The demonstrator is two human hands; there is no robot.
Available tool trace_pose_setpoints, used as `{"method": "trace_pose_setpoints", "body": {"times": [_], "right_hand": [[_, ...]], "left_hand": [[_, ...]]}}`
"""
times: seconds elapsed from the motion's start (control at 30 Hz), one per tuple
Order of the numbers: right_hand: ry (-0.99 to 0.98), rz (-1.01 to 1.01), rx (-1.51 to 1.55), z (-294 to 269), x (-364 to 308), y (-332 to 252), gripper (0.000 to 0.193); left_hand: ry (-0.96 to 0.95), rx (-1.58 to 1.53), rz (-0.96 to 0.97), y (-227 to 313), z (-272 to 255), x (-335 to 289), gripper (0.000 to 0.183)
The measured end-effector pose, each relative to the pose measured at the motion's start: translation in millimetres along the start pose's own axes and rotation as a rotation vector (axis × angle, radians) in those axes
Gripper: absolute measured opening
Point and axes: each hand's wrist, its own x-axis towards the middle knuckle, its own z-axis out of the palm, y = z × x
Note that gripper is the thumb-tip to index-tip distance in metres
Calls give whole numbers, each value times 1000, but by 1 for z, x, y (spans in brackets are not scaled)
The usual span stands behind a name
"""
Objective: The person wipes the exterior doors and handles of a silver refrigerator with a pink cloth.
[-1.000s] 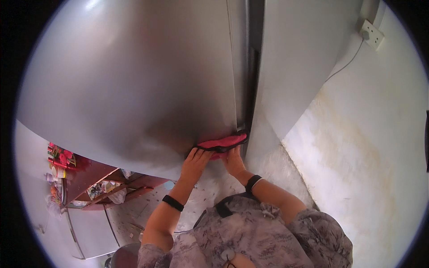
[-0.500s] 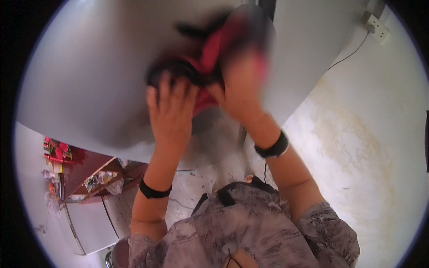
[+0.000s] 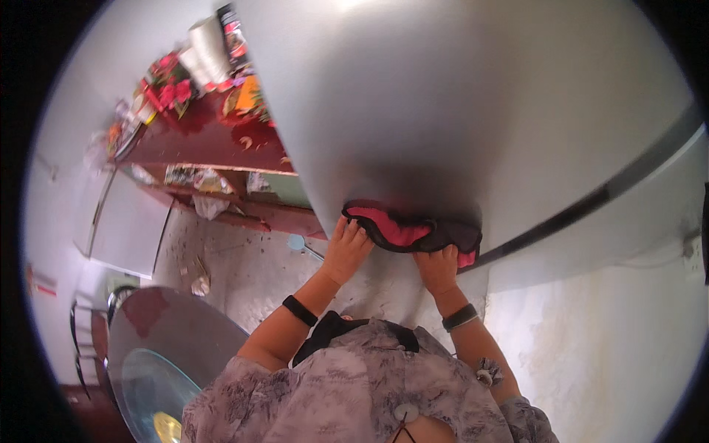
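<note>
The left edge of the grey panel [image 3: 413,111] runs just left of the left grip [image 3: 347,252]; a dark strip [image 3: 583,203] bounds the panel on the right, just beside the right end of the pink, black-edged cloth [image 3: 380,224]; plain panel stretches far beyond; floor [image 3: 240,269] shows near left; the cloth lies against the panel's near part, left grip grasping its left end, right grip [image 3: 439,272] its near edge farther right.

Two hands [image 3: 349,251], two dark wristbands [image 3: 300,311], one pink-black cloth [image 3: 384,225].
</note>
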Motion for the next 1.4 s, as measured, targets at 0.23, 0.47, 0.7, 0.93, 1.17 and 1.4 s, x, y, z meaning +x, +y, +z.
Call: {"method": "trace_pose_setpoints", "body": {"times": [0.23, 0.47, 0.7, 0.93, 1.17, 1.4], "right_hand": [[147, 16, -115, -62, 105, -11, 36], [504, -137, -198, -165, 261, -47, 43], [-60, -274, -59, -58, 166, -78, 39], [-351, -240, 95, 45, 48, -64, 30], [-615, -228, 6, 53, 31, -54, 29], [84, -167, -230, -47, 126, -39, 18]], "left_hand": [[319, -184, -306, -31, -52, 51, 42], [673, -418, -213, -105, -132, 133, 64], [502, -1477, -748, -67, 51, 9, 52], [-11, -944, -852, -14, 63, -54, 56], [238, -965, -1033, 11, 98, -80, 54], [424, -530, -646, -37, -12, 32, 60]]}}
